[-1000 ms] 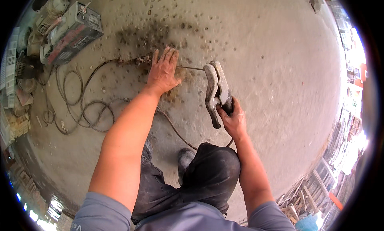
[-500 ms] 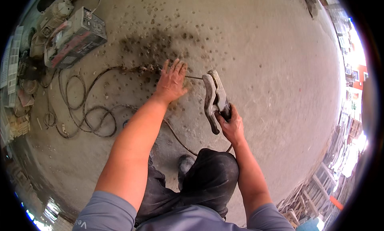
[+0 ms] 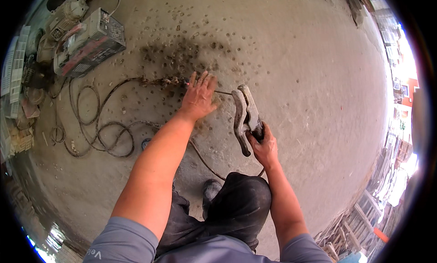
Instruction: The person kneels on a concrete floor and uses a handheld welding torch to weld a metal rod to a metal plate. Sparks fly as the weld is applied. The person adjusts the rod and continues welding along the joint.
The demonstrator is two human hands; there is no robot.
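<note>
My right hand [image 3: 265, 147] grips a welding electrode holder [image 3: 252, 112], its worn metal jaws pointing away from me. A thin welding rod [image 3: 223, 92] sticks out from the jaws to the left and runs toward my left hand [image 3: 199, 101]. That hand is held over the floor with fingers spread, palm down; whether it touches the rod is hidden. Just beyond its fingertips lies a dirty, rough cable end or clamp [image 3: 170, 81], its kind unclear, on darkened concrete. A cable [image 3: 207, 160] passes near my knee.
A grey box-shaped welding machine [image 3: 91, 47] stands at the far left, beside a motor-like casting [image 3: 68, 15] and white plastic crates [image 3: 17, 67]. Looped cable [image 3: 98, 144] lies on the pitted concrete floor. Scrap wood [image 3: 350, 226] is piled at the right.
My left hand sits slightly farther right in view, its fingers spread in both frames. The holder appears a little lower, still in my right hand. The whole view has shifted slightly.
</note>
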